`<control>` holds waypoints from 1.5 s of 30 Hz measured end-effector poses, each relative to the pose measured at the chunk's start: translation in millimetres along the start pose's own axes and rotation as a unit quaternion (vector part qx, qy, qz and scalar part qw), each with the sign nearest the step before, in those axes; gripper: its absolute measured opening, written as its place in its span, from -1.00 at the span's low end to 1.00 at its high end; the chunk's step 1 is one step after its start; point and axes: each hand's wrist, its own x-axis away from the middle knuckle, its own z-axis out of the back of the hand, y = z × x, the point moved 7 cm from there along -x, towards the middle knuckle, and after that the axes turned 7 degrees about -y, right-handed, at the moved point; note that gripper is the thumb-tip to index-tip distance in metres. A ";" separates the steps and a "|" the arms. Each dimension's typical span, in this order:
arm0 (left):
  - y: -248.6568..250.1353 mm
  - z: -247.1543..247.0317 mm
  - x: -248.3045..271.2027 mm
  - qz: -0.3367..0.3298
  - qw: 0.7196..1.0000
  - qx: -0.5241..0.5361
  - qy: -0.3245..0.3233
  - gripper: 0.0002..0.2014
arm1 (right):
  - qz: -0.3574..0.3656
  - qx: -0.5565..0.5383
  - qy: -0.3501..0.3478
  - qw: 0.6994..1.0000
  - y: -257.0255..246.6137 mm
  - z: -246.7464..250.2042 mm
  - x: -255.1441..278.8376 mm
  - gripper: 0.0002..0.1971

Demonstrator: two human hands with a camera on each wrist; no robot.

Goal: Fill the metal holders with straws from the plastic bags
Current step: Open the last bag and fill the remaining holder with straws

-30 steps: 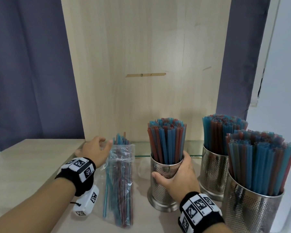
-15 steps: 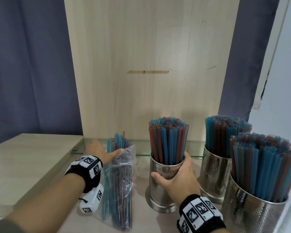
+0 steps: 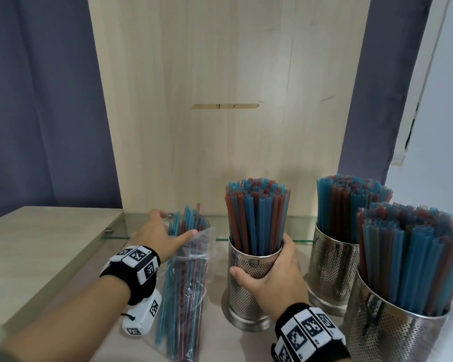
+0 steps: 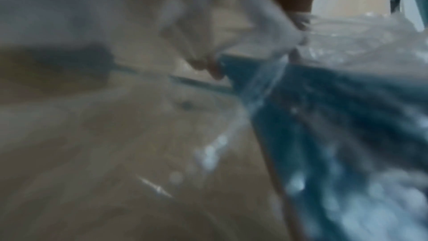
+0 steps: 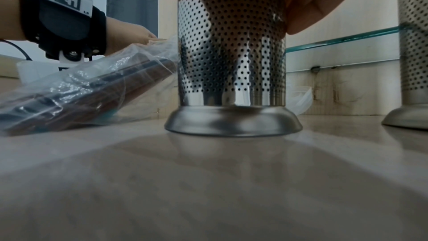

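Note:
A clear plastic bag (image 3: 186, 296) of blue and red straws lies on the wooden counter, its open end raised toward the back. My left hand (image 3: 160, 236) holds that end: the thumb lies across the plastic and the fingers reach behind the straws. The left wrist view shows the bag (image 4: 347, 116) only as a blur. To its right a perforated metal holder (image 3: 249, 291) stands upright, packed with straws (image 3: 256, 215). My right hand (image 3: 272, 275) grips the holder near its rim, thumb on the left. In the right wrist view the holder (image 5: 231, 43) stands flat beside the bag (image 5: 92, 87).
Two more metal holders (image 3: 332, 273) (image 3: 392, 333) full of straws stand close on the right. A glass shelf (image 3: 301, 226) runs low along the wooden back panel (image 3: 220, 126). A white tagged device (image 3: 141, 320) lies under my left wrist. A raised wooden top (image 3: 37, 244) is at the left.
My left hand has moved from beside the bag onto its open end, the thumb now across the plastic. My right hand has kept its grip on the holder.

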 end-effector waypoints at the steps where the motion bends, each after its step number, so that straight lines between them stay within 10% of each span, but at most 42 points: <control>1: 1.2 -3.4 -1.7 -0.006 1.000 0.008 -0.007 -0.11 | 0.000 -0.001 0.001 1.000 0.2 0.2 -0.3 0.14; 16: -0.8 -15.4 -23.8 0.030 0.981 0.180 -0.066 -0.87 | 0.002 0.000 0.006 1.000 3.7 -0.7 -1.9 0.15; 31: 10.6 -24.0 -24.3 0.061 0.984 0.134 -0.101 -0.59 | 0.008 -0.007 0.008 1.000 5.4 -1.2 -2.7 0.14; 45: 8.8 2.6 -16.5 0.093 0.979 0.176 -0.047 -0.72 | 0.008 -0.010 0.010 1.000 5.3 -0.8 -2.5 0.12</control>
